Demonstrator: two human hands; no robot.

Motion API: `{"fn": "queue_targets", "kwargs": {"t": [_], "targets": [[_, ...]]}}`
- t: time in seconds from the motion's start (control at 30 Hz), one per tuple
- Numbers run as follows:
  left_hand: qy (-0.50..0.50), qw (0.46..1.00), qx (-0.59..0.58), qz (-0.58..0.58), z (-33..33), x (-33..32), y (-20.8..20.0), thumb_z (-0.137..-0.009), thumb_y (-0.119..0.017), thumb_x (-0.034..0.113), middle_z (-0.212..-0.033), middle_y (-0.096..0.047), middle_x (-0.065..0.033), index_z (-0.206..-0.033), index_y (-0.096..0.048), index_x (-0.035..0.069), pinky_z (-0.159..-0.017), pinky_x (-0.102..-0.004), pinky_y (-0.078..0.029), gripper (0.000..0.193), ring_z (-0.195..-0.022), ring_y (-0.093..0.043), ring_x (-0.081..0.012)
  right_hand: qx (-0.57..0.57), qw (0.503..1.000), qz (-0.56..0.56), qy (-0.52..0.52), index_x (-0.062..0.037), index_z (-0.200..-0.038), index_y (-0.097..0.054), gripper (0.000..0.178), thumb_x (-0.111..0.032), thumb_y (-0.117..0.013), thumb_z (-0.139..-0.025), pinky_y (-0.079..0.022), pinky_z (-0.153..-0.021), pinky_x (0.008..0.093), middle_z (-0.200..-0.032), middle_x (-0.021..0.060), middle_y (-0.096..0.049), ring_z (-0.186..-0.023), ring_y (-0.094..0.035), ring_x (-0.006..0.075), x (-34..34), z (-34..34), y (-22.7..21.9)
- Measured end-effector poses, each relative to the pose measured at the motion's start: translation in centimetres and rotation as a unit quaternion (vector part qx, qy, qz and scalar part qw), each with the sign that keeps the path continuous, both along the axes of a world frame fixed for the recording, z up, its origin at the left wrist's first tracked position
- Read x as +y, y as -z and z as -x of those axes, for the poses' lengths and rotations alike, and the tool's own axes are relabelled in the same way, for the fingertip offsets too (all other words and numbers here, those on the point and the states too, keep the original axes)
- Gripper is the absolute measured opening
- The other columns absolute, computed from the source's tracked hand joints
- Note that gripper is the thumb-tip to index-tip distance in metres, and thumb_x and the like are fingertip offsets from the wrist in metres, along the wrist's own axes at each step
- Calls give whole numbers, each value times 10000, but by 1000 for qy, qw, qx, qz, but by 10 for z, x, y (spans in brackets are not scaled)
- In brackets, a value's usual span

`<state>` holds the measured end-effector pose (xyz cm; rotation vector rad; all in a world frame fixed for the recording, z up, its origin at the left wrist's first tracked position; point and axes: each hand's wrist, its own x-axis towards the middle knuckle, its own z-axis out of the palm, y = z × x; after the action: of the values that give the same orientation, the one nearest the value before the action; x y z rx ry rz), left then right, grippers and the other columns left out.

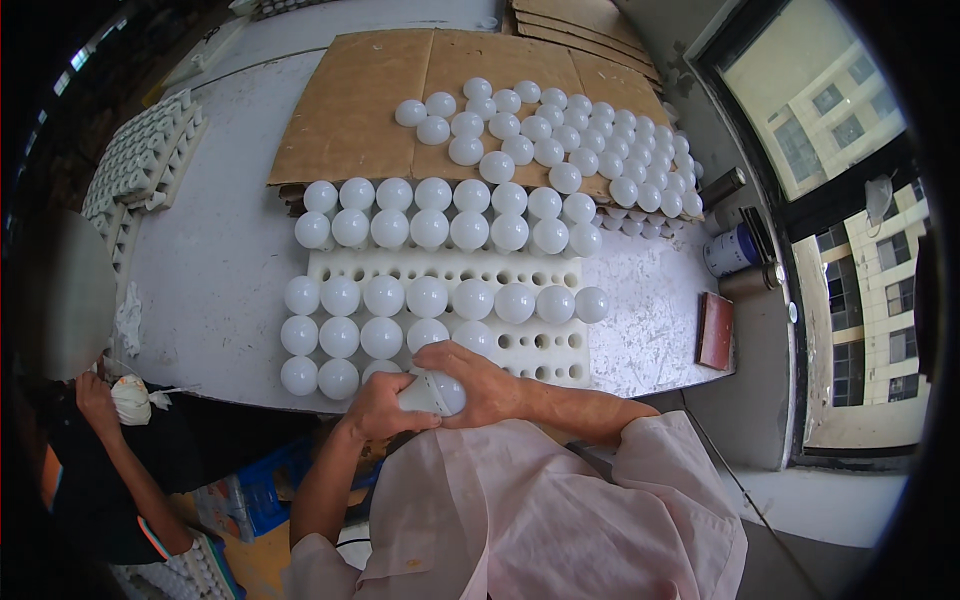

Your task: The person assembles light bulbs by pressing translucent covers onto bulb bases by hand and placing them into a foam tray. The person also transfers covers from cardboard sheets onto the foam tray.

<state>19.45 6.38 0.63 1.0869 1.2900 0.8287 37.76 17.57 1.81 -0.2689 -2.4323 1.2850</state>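
Observation:
My left hand (382, 405) and my right hand (480, 378) both grip one white light bulb (434, 394) at the near edge of the table. The left hand holds its base end, the right hand wraps over its round dome. Just beyond them lies a white foam tray (545, 345) with round holes. Several white bulbs (383, 296) stand in it, mostly in its left and rear rows. The holes at its right front are bare.
Further back, more white bulbs (540, 140) lie on cardboard sheets (350, 110). Stacked white trays (140, 160) stand at the left. A blue-white can (730, 250) and a brown block (716, 330) sit at the right. Another person's hand (100, 395) works at the lower left.

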Motion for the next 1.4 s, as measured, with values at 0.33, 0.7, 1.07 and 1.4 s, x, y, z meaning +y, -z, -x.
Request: {"fn": "queue_targets", "kwargs": {"t": [0.33, 0.7, 1.07, 1.4], "targets": [[34, 998, -54, 25, -18, 11, -33, -674, -816, 231, -752, -666, -95, -920, -650, -61, -571, -257, -501, 416, -625, -630, -123, 140, 989, 35, -26, -31, -1024, -550, 520, -66, -808, -574, -503, -786, 357, -1032, 122, -530, -949, -557, 280, -1, -12, 0], [1, 932, -321, 167, -29, 43, -8, -861, -646, 133, -1063, -632, -188, -1224, -463, -93, -444, -233, -487, 465, -624, -668, -188, 127, 964, 151, 178, -104, -1157, -419, 693, -62, -825, -597, -406, -939, 379, -1144, 122, -500, -1079, -495, 266, 30, -42, -7], [-218, 965, -128, -62, 1, 23, -2, -882, -600, 74, -1017, -669, -226, -1098, -566, -84, -472, -207, -460, 270, -697, -676, -175, -110, 951, -240, 164, -127, -1134, -575, 546, -154, -798, -637, -450, -917, 433, -1225, 135, -477, -1119, -483, 342, 49, -91, 51], [-354, 927, -99, -79, 3, -25, 14, -907, -583, 93, -960, -682, -209, -1058, -580, -64, -472, -202, -451, 218, -655, -665, -169, 31, 944, -182, 275, -105, -1149, -573, 466, -138, -731, -712, -471, -869, 420, -1170, 156, -532, -1066, -529, 337, 129, -48, 29]]}}
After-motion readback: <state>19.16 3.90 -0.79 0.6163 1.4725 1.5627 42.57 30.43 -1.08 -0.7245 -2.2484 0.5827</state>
